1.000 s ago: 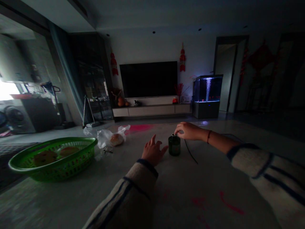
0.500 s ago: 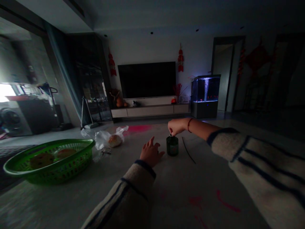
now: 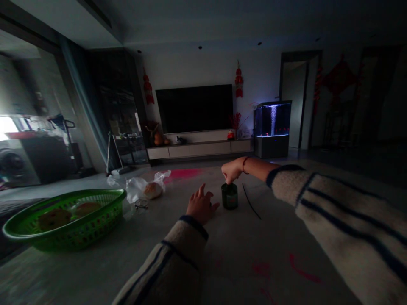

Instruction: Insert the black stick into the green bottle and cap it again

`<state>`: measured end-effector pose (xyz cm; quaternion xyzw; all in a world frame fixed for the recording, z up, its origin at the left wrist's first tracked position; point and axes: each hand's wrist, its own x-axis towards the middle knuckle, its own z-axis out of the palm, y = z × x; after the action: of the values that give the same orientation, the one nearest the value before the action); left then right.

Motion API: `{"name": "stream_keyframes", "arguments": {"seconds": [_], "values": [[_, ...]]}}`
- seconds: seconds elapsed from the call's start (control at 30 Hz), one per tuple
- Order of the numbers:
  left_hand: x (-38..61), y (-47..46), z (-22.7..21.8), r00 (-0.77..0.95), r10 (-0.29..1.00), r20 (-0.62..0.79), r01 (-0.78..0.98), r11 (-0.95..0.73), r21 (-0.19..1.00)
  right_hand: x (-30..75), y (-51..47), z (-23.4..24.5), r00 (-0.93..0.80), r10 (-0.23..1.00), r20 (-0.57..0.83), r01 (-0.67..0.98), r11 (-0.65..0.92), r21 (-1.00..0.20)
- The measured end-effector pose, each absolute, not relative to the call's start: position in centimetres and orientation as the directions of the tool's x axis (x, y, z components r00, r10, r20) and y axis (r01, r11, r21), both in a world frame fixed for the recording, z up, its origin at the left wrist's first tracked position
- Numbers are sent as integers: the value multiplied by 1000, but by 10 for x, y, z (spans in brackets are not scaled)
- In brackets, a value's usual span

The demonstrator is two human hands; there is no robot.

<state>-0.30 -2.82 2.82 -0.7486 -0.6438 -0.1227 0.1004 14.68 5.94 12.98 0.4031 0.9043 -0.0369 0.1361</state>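
A small dark green glass bottle (image 3: 229,199) with a label stands upright on the table (image 3: 235,254). Above its neck, my right hand (image 3: 232,170) is closed, its fingers bent down at the mouth of the bottle. Whatever the fingers pinch is hidden behind them. My left hand (image 3: 201,204) is open just left of the bottle, fingers spread and apart from it. To the right of the bottle lies a thin dark stick (image 3: 251,201), slightly curved.
At the left stands a green plastic basket (image 3: 79,241) with round bread-like items inside. Near it are a bun (image 3: 153,190) on a clear plastic bag (image 3: 135,188) and a pair of glasses (image 3: 141,205). Behind are a television (image 3: 195,109) and a lit fish tank (image 3: 273,120).
My right hand has shifted slightly left and down over the bottle's mouth. My left hand stays nearly still, and the camera view has moved a little.
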Motion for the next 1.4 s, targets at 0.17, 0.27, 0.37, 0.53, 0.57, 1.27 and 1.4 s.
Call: {"name": "stream_keyframes", "arguments": {"seconds": [0.17, 0.27, 0.37, 0.53, 0.57, 1.27, 1.4], "values": [[-4, -28, 27, 150, 937, 317, 987, -163, 14, 151, 60, 134, -704, 678, -211, 685, 726, 50], [-5, -27, 27, 148, 940, 309, 987, -162, 21, 154, 59, 144, -716, 673, -188, 680, 732, 30], [-5, -26, 26, 140, 942, 304, 988, -155, 25, 157, 58, 154, -714, 690, -120, 692, 721, 30], [-6, -26, 26, 144, 941, 305, 987, -157, 18, 159, 56, 151, -754, 656, -28, 652, 754, 82], [-6, -27, 26, 146, 942, 302, 987, -158, 15, 159, 56, 148, -759, 649, -42, 645, 760, 82], [-6, -27, 25, 143, 954, 264, 988, -154, 20, 194, 39, 97, -825, 500, 265, 559, 793, 242], [-9, -24, 22, 154, 952, 264, 986, -164, 19, 181, 42, 104, -812, 547, 203, 582, 788, 203]]}}
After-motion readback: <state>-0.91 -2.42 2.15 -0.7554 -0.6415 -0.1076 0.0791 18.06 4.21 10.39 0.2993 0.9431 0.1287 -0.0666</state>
